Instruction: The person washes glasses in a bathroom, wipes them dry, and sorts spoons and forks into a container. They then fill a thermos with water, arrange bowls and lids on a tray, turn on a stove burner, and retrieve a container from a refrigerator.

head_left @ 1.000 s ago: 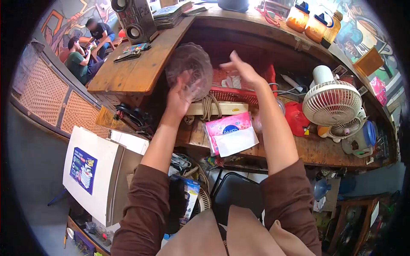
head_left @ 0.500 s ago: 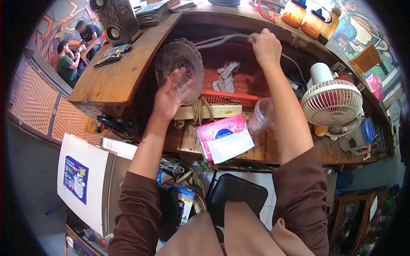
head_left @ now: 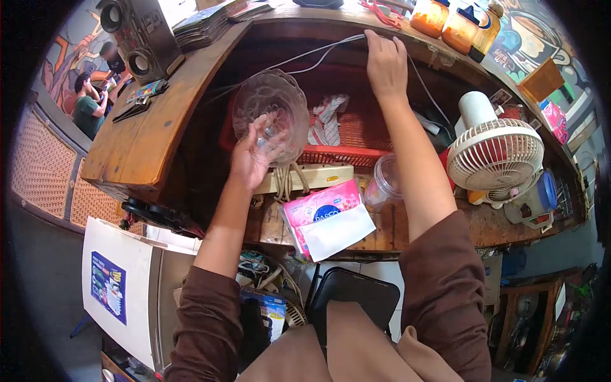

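My left hand [head_left: 252, 155] holds a clear patterned glass bowl [head_left: 270, 108] tilted up on edge, in front of the red plastic basket [head_left: 347, 153]. My right hand [head_left: 386, 62] reaches up to the underside edge of the upper wooden counter [head_left: 159, 114] and touches a thin white cable [head_left: 318, 54] that runs along there. A striped cloth [head_left: 326, 120] lies inside the basket.
On the lower wooden shelf lie a pink tissue pack [head_left: 326, 216], a clear plastic jar [head_left: 385, 184] and a white power strip [head_left: 318, 177]. Two white fans [head_left: 495, 156] stand to the right. A speaker [head_left: 137, 35] and orange jars [head_left: 439, 19] sit on top. People sit far left [head_left: 89, 95].
My right hand rose from the basket to the counter's edge and took up the white cable. The bowl stayed in my left hand, shifting slightly lower.
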The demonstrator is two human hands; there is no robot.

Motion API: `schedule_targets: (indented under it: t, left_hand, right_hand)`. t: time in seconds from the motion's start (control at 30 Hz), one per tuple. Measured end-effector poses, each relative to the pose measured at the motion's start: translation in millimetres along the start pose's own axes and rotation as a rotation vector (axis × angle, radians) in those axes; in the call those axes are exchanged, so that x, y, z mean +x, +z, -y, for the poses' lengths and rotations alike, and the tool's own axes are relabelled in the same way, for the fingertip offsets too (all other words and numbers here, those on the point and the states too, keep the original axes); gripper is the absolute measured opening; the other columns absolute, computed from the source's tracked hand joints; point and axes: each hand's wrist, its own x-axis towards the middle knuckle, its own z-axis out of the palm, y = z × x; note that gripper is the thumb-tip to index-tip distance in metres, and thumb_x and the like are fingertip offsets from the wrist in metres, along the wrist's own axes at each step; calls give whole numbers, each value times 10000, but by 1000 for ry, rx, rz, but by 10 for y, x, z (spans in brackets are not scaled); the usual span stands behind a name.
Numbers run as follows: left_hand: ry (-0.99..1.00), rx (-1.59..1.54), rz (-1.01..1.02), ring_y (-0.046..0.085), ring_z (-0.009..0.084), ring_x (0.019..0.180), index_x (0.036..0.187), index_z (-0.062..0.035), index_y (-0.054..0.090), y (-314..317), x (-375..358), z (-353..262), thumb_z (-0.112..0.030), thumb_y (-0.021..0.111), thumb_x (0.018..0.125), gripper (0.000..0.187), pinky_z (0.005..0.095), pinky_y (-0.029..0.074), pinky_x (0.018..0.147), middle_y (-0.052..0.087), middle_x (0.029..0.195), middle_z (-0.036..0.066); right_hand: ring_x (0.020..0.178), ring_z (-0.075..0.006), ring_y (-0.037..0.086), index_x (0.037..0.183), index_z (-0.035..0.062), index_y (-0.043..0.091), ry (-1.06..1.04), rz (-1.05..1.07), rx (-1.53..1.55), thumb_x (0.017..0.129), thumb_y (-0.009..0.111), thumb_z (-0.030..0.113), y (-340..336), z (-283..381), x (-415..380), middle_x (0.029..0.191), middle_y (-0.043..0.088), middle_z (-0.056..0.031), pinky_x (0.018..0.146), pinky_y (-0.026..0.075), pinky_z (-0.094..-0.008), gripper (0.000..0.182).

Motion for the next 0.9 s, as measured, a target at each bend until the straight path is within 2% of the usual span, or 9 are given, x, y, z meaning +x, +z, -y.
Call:
schedule_targets:
  t: [0.07, 0.1, 0.17, 0.27, 0.37, 0.5, 0.57, 0.7, 0.9]
  left_hand:
    - [3, -22, -25, 399, 344, 1147, 1253, -34, 324, 4, 1, 0, -366, 339, 901, 485, 490, 346, 914, 330, 1319, 77]
    - [-2, -52, -20, 395, 348, 1148, 1260, -31, 307, -5, 7, 1, -362, 342, 901, 490, 495, 340, 920, 327, 1321, 82]
    - [0, -81, -18, 391, 353, 1149, 1266, -28, 290, -8, 18, -15, -358, 345, 900, 496, 500, 334, 925, 324, 1323, 88]
    - [-64, -129, -26, 390, 303, 1154, 1282, -84, 283, -19, 12, -35, -313, 351, 908, 444, 436, 331, 938, 348, 1315, 65]
    - [-65, -132, -2, 387, 301, 1159, 1284, -82, 282, -33, 8, -26, -314, 358, 905, 451, 427, 335, 934, 354, 1313, 69]
    - [-54, -176, -20, 379, 318, 1163, 1273, -70, 289, -8, -15, -19, -302, 380, 899, 449, 438, 321, 951, 352, 1315, 72]
    - [-47, -185, -14, 377, 323, 1165, 1267, -65, 294, -36, -11, -10, -297, 389, 896, 448, 444, 315, 958, 350, 1316, 73]
    - [-62, -209, -53, 368, 328, 1172, 1259, -57, 298, 1, -37, -38, -293, 397, 893, 446, 452, 301, 972, 361, 1306, 84]
    - [-55, -227, -70, 362, 330, 1177, 1255, -55, 302, 16, -38, -59, -283, 387, 897, 433, 449, 296, 981, 371, 1296, 92]
  right_hand:
    - [888, -131, 536, 1133, 101, 455, -40, 15, -60, 792, 419, 66, -48, -10, -61, 884, 567, -7, 917, 319, -358, 346]
    - [892, -108, 517, 1185, 134, 419, -77, -26, -129, 792, 426, 119, -57, -26, -86, 904, 560, 30, 913, 313, -347, 394]
    - [909, -100, 512, 1193, 147, 416, -88, -24, -164, 790, 428, 116, -70, -45, -133, 915, 561, 39, 891, 320, -335, 404]
    - [907, -100, 501, 1183, 180, 435, -86, -95, -229, 768, 453, 101, -109, -34, -87, 914, 556, 58, 809, 339, -307, 423]
    - [846, -160, 504, 1110, 152, 499, -17, 110, 25, 667, 570, 102, -134, -57, -11, 908, 561, 23, 745, 361, -323, 451]
    - [870, -168, 506, 1102, 145, 502, 4, 90, 192, 625, 604, 97, -202, -111, 0, 904, 567, 15, 745, 366, -334, 490]
    - [902, -176, 499, 1104, 157, 504, 19, 221, 140, 620, 614, 98, -212, -135, -29, 951, 560, 17, 766, 359, -337, 500]
    - [983, -189, 472, 1109, 172, 507, 1, 176, 96, 623, 624, 117, -316, -107, -26, 1050, 529, 1, 814, 341, -354, 503]
    - [1115, -212, 394, 1131, 185, 513, 6, 318, -68, 644, 615, 184, -304, -97, -57, 1146, 476, -37, 913, 268, -396, 497]
